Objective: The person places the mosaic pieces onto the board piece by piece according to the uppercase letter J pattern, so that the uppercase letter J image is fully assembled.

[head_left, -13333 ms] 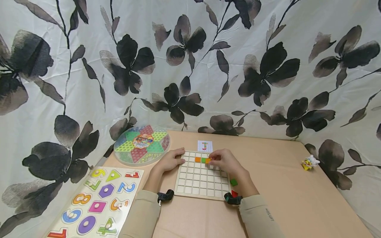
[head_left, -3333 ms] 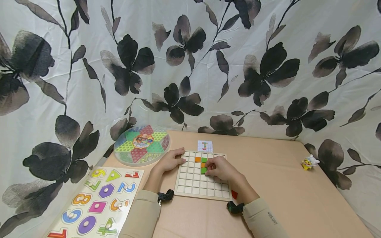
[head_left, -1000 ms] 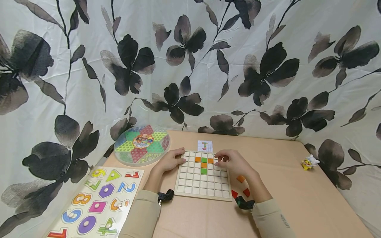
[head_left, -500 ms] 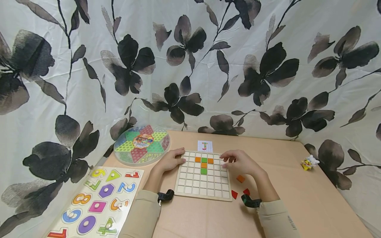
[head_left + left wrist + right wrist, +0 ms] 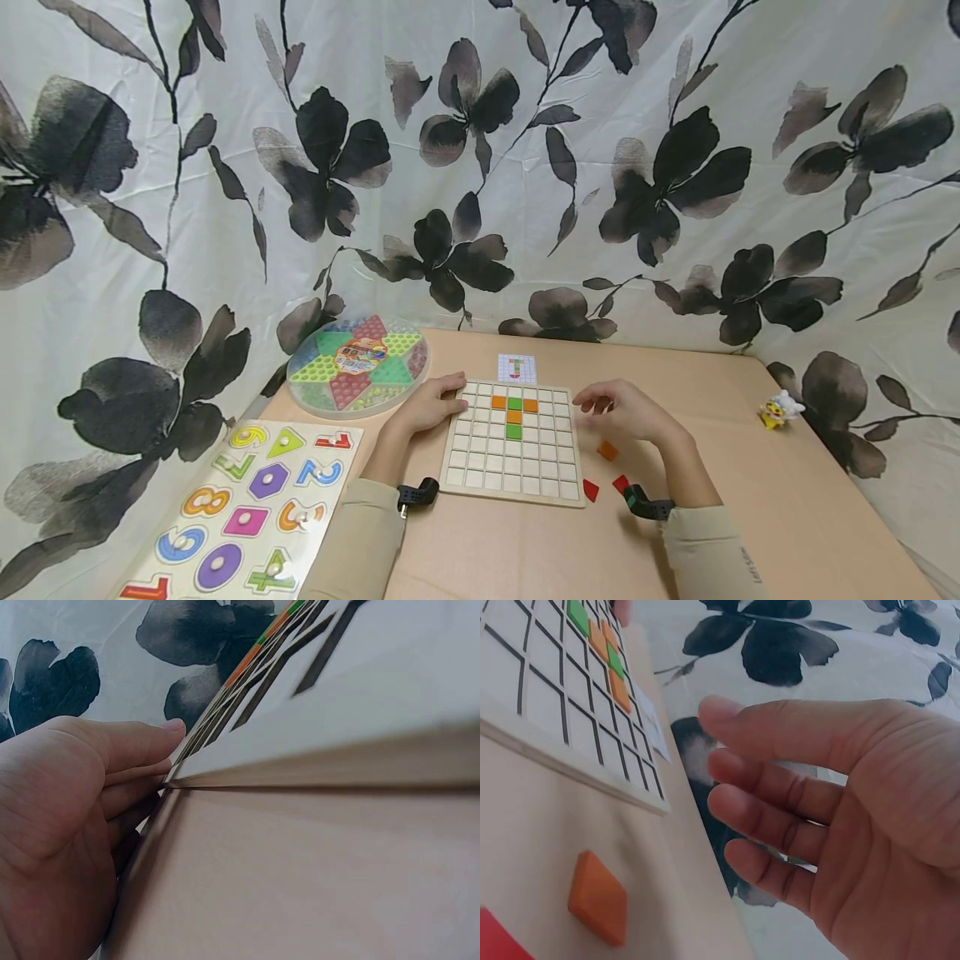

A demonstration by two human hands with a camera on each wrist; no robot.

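Observation:
A white grid board (image 5: 510,467) lies on the table, with orange tiles (image 5: 498,402) and green tiles (image 5: 513,432) in a T shape on its upper part. My left hand (image 5: 423,408) grips its upper left edge; in the left wrist view the left hand (image 5: 67,817) has its thumb over the rim and its fingers against the side. Just off the board's right edge hovers my right hand (image 5: 626,408), holding nothing. The right wrist view shows that hand (image 5: 840,795) with loosely bent, parted fingers. Below it lies an orange tile (image 5: 598,898), near two red pieces (image 5: 591,490).
Behind the board lies a small card (image 5: 517,368) with a coloured T-like pattern. A round game board (image 5: 390,398) stands back left, and a number-and-shape puzzle (image 5: 296,500) lies front left. A small yellow-and-white toy (image 5: 781,410) sits at the far right.
Orange and green tiles have been rearranged and added to on the board. My right hand has let go and drawn off rightward, uncovering the loose pieces. My left hand has stayed put.

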